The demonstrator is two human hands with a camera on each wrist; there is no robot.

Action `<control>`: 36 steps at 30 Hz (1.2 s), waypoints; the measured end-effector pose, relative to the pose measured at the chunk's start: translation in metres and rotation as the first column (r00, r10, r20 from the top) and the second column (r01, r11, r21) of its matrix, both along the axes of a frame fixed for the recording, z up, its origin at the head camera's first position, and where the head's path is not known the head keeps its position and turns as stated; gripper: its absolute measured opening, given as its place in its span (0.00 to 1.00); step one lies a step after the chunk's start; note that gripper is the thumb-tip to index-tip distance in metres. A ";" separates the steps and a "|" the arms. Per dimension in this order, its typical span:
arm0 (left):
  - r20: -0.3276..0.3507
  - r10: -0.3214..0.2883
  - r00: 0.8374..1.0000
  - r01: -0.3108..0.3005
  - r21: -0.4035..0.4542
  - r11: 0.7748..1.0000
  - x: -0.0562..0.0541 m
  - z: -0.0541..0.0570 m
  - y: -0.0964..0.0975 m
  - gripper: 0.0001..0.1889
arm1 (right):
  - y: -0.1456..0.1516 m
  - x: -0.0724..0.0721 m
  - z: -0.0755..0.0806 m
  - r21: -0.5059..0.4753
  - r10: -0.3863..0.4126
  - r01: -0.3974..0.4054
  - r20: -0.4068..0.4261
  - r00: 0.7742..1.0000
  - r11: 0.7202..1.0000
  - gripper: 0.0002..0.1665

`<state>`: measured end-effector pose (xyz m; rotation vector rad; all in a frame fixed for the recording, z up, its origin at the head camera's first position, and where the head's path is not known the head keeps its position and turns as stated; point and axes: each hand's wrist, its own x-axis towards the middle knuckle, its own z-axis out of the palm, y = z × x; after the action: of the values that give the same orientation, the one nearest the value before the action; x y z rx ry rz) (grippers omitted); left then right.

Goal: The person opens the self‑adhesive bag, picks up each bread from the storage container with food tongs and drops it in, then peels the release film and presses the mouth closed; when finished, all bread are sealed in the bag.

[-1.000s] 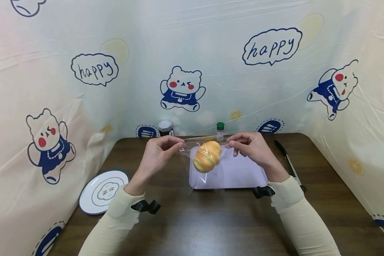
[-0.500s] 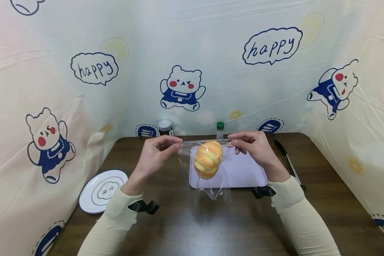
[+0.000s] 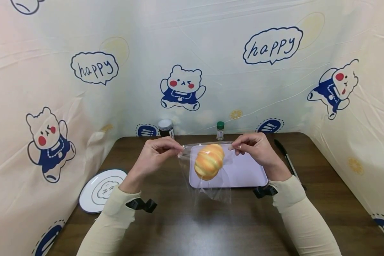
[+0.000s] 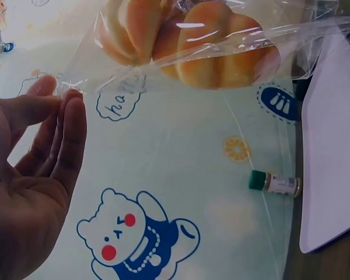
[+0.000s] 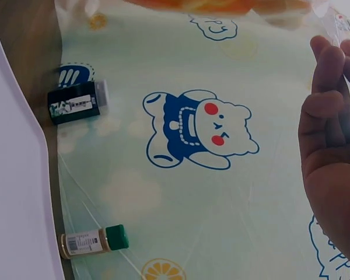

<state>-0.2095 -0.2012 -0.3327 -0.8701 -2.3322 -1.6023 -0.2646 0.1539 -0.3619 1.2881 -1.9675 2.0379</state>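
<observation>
A clear plastic bag [image 3: 211, 193] hangs between my two hands, with a golden, ridged bread roll [image 3: 209, 161] inside it. My left hand [image 3: 155, 154] pinches the bag's upper left corner between thumb and fingers. At the opposite corner, my right hand [image 3: 257, 151] pinches the film the same way. In the left wrist view, the roll's rounded lobes [image 4: 219, 49] show through the shiny film, to the right of the fingertips. Behind the bag lies a pale purple tray [image 3: 246, 170], which the bag and roll partly overlap in the head view.
A white plate [image 3: 91, 193] with a drawing sits at the left, partly behind the sleeve. At the back edge stand a dark jar [image 3: 165, 128] with a pale lid and a small green-capped bottle [image 3: 220, 131]. Black-tipped tongs [image 3: 288, 158] lie at the right.
The bag's lower part has dropped and now hangs past the tray's front edge. The bread roll sits slightly lower and further right. Both hands keep their pinch, the right shifting slightly.
</observation>
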 end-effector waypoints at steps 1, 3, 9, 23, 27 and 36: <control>-0.006 -0.023 1.000 0.023 -0.002 1.000 0.000 0.000 -0.001 0.06 | 0.001 0.000 0.000 -0.001 0.017 -0.017 0.002 1.000 1.000 0.11; -0.008 -0.061 0.998 0.061 0.001 0.998 0.000 0.000 -0.002 0.07 | 0.002 0.000 0.000 0.003 0.044 -0.044 0.006 0.999 0.999 0.11; -0.002 -0.122 0.993 0.122 -0.020 0.992 0.000 0.000 -0.003 0.09 | 0.005 -0.001 -0.001 0.052 0.082 -0.082 0.000 0.997 0.995 0.16; 0.029 -0.051 0.998 0.053 -0.077 0.996 0.003 0.000 -0.006 0.07 | 0.009 0.000 -0.001 0.060 0.060 -0.060 -0.002 0.998 0.996 0.12; 0.073 -0.009 0.997 0.014 -0.067 0.998 0.003 0.001 -0.005 0.11 | 0.008 0.000 -0.001 0.061 0.038 -0.039 0.011 0.999 0.997 0.09; 0.070 0.006 0.998 -0.002 -0.062 0.998 0.001 -0.001 -0.007 0.13 | 0.006 -0.004 -0.003 0.050 0.052 -0.052 -0.008 0.999 0.997 0.08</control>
<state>-0.2081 -0.2086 -0.3340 -0.8340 -2.4414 -1.5918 -0.2685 0.1601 -0.3647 1.3701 -2.0140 2.0134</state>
